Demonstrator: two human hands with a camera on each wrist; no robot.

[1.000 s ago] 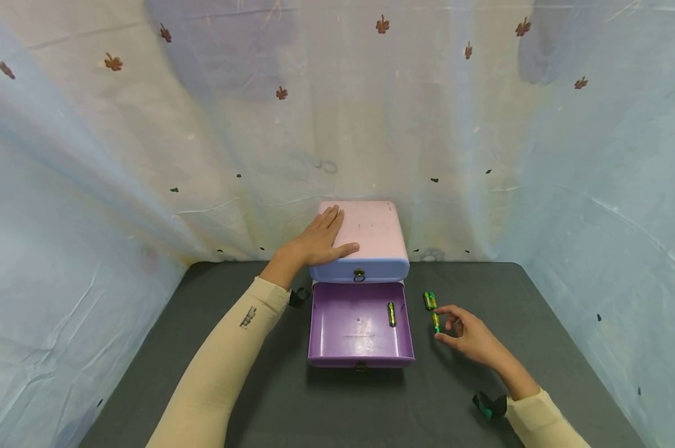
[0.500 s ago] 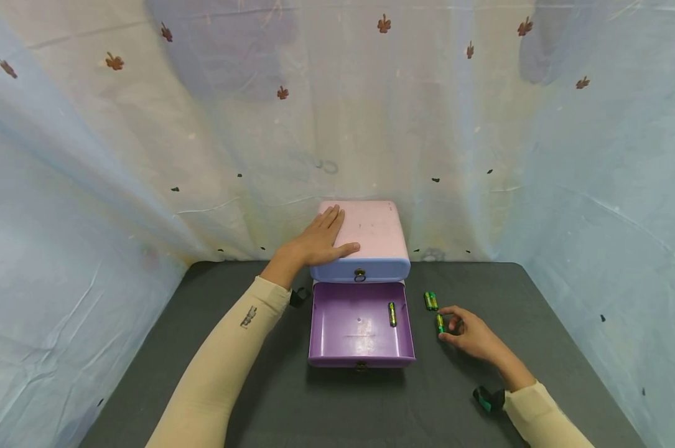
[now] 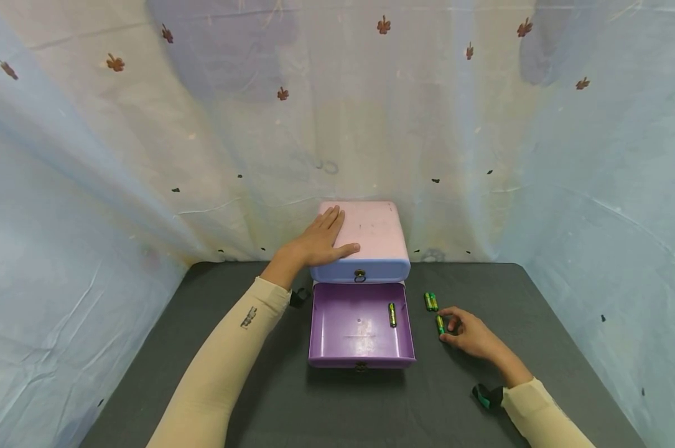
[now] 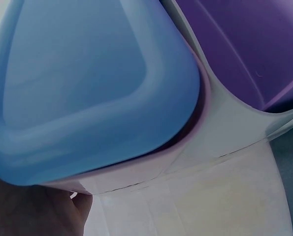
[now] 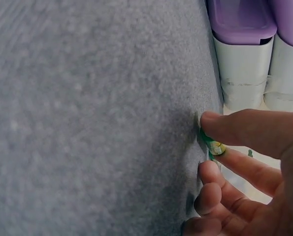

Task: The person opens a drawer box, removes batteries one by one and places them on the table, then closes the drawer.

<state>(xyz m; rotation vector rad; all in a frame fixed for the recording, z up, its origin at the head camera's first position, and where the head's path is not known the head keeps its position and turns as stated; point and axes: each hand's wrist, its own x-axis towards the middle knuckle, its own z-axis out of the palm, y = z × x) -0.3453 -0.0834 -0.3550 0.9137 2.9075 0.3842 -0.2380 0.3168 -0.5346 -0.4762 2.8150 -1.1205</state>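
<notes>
My left hand [image 3: 315, 242] rests flat, fingers spread, on the pink top of a small drawer unit [image 3: 373, 230]. In the left wrist view, part of that hand [image 4: 33, 211] shows beside the blue upper drawer [image 4: 77, 73]. Below it, the purple drawer [image 3: 343, 336] is pulled out, with a green-and-yellow battery [image 3: 392, 314] lying in its right side. To the right of the unit, my right hand [image 3: 471, 336] pinches another battery [image 3: 440, 324] between thumb and index finger, at the table surface. The right wrist view shows this battery [image 5: 214, 146] partly covered by the thumb.
A pair of batteries [image 3: 430, 302] lies side by side on the dark table [image 3: 214, 311], just beyond the pinched one. Hanging patterned sheets [image 3: 337, 124] enclose the table at the back and sides. The upper drawer has a ring pull [image 3: 360, 275].
My right hand and the pinched battery have shifted slightly to the right, away from the purple drawer. The left hand and the drawer unit stay as they were.
</notes>
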